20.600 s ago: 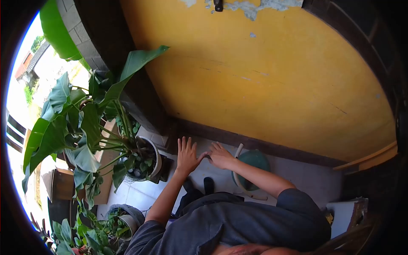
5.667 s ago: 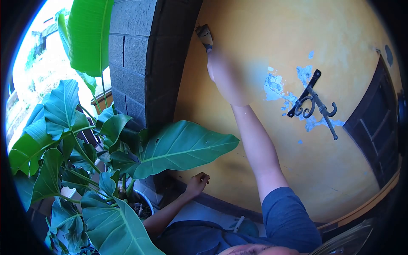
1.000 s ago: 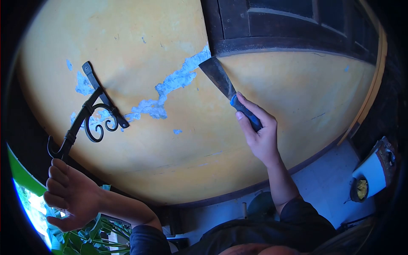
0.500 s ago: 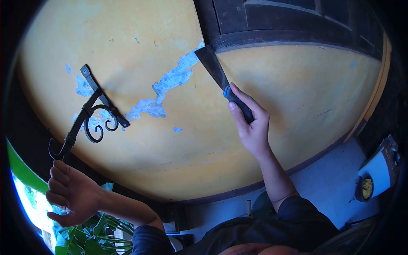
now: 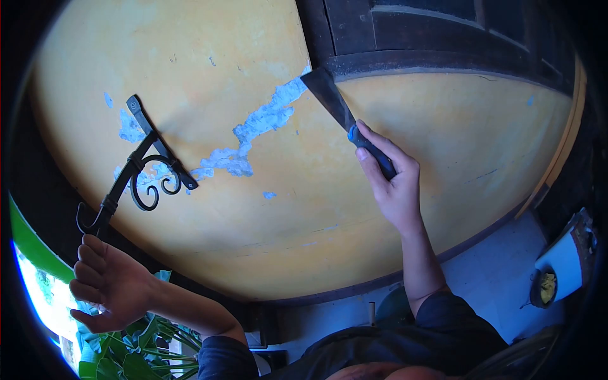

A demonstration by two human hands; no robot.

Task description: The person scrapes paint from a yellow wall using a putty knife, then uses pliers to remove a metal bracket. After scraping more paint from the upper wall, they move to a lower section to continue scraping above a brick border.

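Note:
My right hand (image 5: 396,177) is wrapped around the dark handle of a putty knife (image 5: 329,95), thumb and index finger near its blue collar. The wide blade points up and left, its edge beside the top end of a peeled patch (image 5: 263,120) in the yellow wall (image 5: 354,209), just under the dark wooden frame. At the lower left my left hand (image 5: 111,285) has its fingers curled in and the thumb apart below them. Its top finger overlaps the outer end of a black wrought-iron bracket (image 5: 130,168); anything inside the fingers is hidden.
Dark wooden panels (image 5: 418,38) border the wall at the top right. Green leafy plants (image 5: 149,348) grow below my left forearm. Low on the right, a pan-like container (image 5: 543,288) with yellowish contents sits beside a pale blue surface (image 5: 562,263).
The putty knife and my right hand have shifted slightly right in view; wall and bracket have shifted a little right too. Both hands keep the same hold, and the peeled patch looks alike.

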